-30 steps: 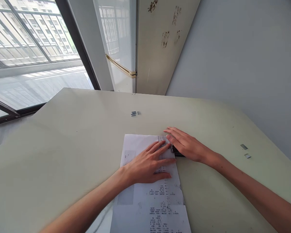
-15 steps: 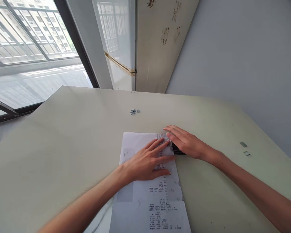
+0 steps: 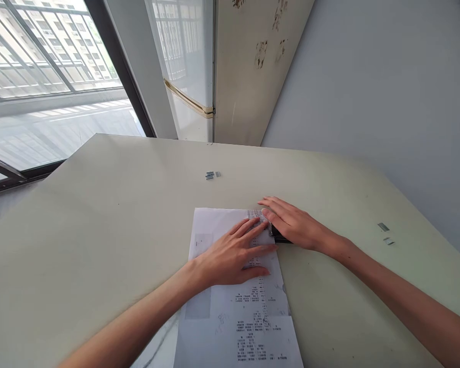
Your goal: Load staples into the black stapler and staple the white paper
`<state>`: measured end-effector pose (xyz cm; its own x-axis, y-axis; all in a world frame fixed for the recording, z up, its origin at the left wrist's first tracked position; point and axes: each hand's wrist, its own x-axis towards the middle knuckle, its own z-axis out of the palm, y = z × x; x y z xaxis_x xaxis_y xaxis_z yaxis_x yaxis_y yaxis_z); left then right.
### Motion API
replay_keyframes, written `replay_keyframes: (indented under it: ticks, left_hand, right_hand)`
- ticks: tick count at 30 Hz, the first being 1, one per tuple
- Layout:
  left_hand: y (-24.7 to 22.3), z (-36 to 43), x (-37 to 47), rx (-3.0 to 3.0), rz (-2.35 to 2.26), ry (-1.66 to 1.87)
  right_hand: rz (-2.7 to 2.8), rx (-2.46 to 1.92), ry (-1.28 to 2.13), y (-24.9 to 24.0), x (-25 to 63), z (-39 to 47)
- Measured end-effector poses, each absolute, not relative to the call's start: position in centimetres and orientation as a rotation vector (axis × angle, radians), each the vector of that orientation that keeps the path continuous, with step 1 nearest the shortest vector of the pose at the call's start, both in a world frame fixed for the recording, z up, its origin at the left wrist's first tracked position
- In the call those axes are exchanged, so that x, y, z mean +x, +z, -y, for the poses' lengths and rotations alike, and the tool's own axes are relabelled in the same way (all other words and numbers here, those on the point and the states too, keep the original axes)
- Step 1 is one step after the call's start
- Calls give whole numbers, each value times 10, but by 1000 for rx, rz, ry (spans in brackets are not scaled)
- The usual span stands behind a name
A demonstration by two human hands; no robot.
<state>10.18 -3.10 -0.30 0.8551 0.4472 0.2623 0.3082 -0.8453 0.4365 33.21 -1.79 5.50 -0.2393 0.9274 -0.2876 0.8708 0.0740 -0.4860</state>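
A printed paper sheet (image 3: 230, 312) lies on the pale table (image 3: 111, 220) in front of me. My left hand (image 3: 230, 253) rests flat on the sheet's upper half with its fingers spread. My right hand (image 3: 295, 225) lies over a small black object, apparently a stapler (image 3: 280, 238), at the sheet's top right corner. That hand covers most of the stapler, and its fingertips reach the paper's edge. The fingertips of both hands nearly meet at that corner.
A small cluster of staple strips (image 3: 212, 175) lies beyond the paper, and two more strips (image 3: 384, 228) lie at the right. A white refrigerator (image 3: 199, 66) stands behind the table, a large window (image 3: 42, 76) is at the left and a grey wall (image 3: 368, 76) at the right.
Both hands keep their places on the paper and the stapler. Only the view has shifted slightly.
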Motion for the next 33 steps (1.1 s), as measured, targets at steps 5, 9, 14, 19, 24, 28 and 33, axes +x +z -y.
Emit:
replay_keyframes:
  ticks: [5,9,14,19,24,28,33]
  left_hand:
    - [-2,31,102,2665,-574,470]
    - [-1,30,102,2670,-578,454]
    - [-2,31,102,2664,-570,469]
    - [0,31,103,2660,-571,466]
    - [1,31,103,2659,-568,475]
    - [1,30,103,2657,-557,486]
    - [3,29,102,2631,-560,474]
  right_hand:
    - [2239,-1876,863,55,331,16]
    - [2254,-1892,866,57,329,15]
    - [2286,-1926,833,59,326,16]
    - [2355,-1918,763,54,327,15]
    - [2416,-1982,703,50,325,12]
    - [2463,-1961,528,40,322,12]
    - [2556,-1892,193,24,314,14]
